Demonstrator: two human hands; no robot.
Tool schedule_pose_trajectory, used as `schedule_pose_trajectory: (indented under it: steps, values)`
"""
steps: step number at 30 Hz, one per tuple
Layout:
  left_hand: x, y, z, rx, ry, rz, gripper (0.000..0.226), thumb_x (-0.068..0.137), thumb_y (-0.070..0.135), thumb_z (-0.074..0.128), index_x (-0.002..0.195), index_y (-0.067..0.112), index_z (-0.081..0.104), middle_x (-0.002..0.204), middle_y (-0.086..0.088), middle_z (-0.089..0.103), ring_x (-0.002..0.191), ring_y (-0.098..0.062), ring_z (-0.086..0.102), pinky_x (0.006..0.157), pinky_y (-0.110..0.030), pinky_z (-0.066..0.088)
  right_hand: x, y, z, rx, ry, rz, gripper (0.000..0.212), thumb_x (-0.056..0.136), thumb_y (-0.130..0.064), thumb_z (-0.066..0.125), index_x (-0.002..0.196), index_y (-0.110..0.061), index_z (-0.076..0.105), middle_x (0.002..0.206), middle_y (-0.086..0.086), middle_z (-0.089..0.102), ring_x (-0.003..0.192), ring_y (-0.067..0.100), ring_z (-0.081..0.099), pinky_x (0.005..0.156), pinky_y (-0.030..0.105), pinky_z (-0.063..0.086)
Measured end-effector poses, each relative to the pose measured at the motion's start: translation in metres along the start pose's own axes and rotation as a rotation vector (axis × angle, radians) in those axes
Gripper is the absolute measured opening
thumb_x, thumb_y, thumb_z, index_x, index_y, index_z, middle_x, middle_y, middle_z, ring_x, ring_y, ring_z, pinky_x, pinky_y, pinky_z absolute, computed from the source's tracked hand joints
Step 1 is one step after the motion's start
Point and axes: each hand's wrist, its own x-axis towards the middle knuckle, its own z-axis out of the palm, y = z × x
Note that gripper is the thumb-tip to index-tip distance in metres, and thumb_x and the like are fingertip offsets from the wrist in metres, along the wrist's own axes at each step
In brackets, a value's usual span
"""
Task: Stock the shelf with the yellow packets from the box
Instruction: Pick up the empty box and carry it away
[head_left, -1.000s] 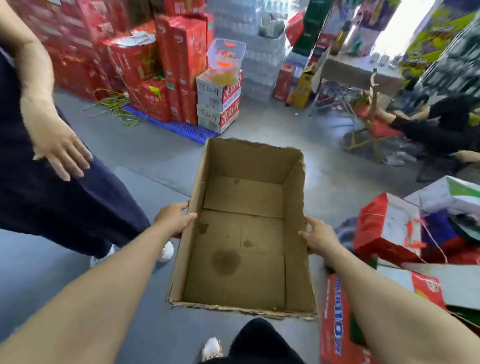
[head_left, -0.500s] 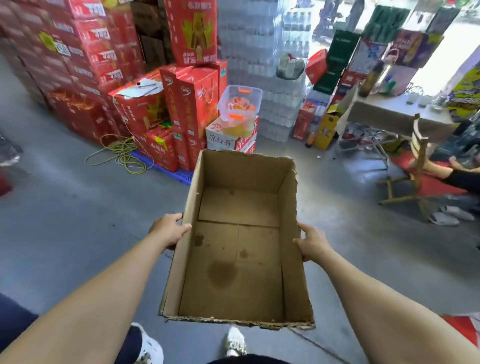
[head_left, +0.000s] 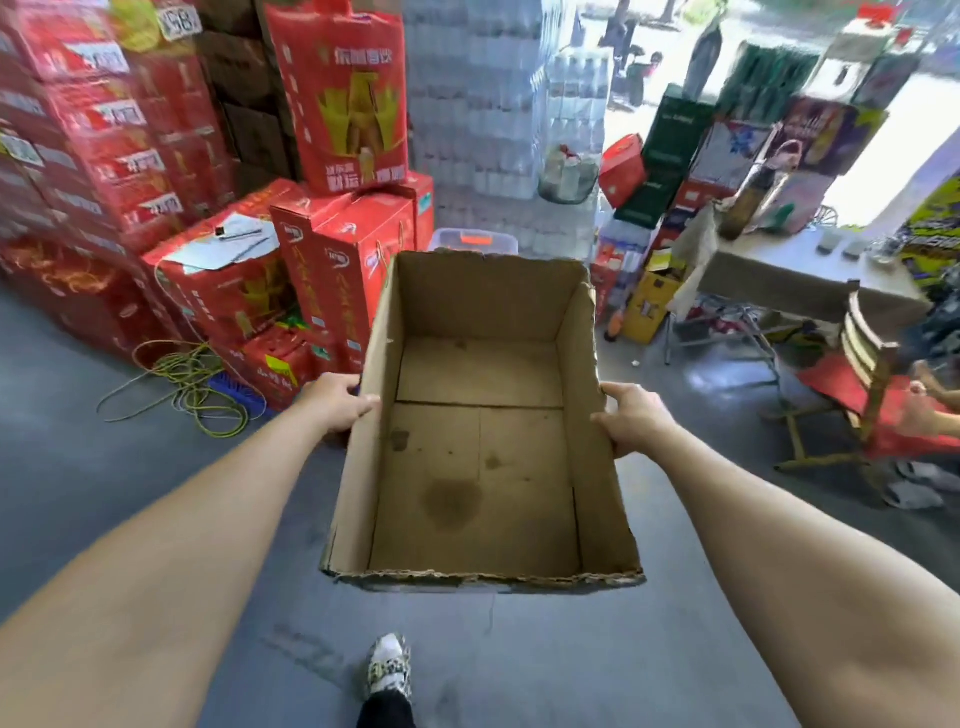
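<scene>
Out front, between my two arms, I hold the box (head_left: 480, 447) off the floor (head_left: 104, 467), one hand on each long wall. My left hand (head_left: 337, 402) grips the left wall, thumb hooked over the rim, fingers hidden outside. My right hand (head_left: 631, 418) clamps the right wall the same way, thumb on the inner face. And the box is empty: bare cardboard, a dark stain on the bottom, no yellow packets anywhere in view, no shelf in view either. So I judge the stocking itself done, and what's in hand is clearing the spent box. Ahead stand red cartons (head_left: 332, 260), with a coil of cord (head_left: 182, 384) on the floor beside them. Next move, as I read it: find a spot, lower the box level, then release both thumbs together, stepping wide of that cord.
</scene>
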Motion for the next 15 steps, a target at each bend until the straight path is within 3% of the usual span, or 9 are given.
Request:
schedule_pose_trajectory:
  steps: [3, 5, 15]
  values:
    - [0.071, 0.018, -0.028, 0.036, -0.013, 0.058, 0.052, 0.092, 0.041, 0.062, 0.136, 0.015, 0.054, 0.136, -0.01, 0.056, 0.122, -0.034, 0.052, 0.095, -0.031, 0.042, 0.053, -0.046, -0.013, -0.03, 0.049, 0.013, 0.055, 0.09, -0.02, 0.061, 0.142, -0.03, 0.049, 0.114, 0.009, 0.067, 0.061, 0.023, 0.072, 0.072, 0.039, 0.062]
    - [0.117, 0.029, -0.048, 0.08, -0.013, 0.087, 0.045, 0.091, 0.043, 0.061, 0.128, 0.019, 0.062, 0.129, -0.01, 0.061, 0.117, -0.035, 0.054, 0.09, -0.031, 0.043, 0.089, -0.073, -0.019, 0.012, 0.067, 0.035, 0.057, 0.088, -0.019, 0.061, 0.142, -0.033, 0.049, 0.106, 0.007, 0.07, 0.058, 0.021, 0.072, 0.071, 0.038, 0.062]
    - [0.316, 0.099, -0.092, 0.142, -0.06, 0.108, 0.058, 0.093, 0.045, 0.058, 0.142, 0.015, 0.049, 0.145, -0.012, 0.048, 0.131, -0.035, 0.044, 0.104, -0.033, 0.037, 0.282, -0.142, -0.025, 0.063, 0.111, 0.107, 0.059, 0.086, -0.028, 0.066, 0.141, -0.036, 0.048, 0.108, 0.006, 0.07, 0.069, 0.022, 0.073, 0.084, 0.045, 0.06]
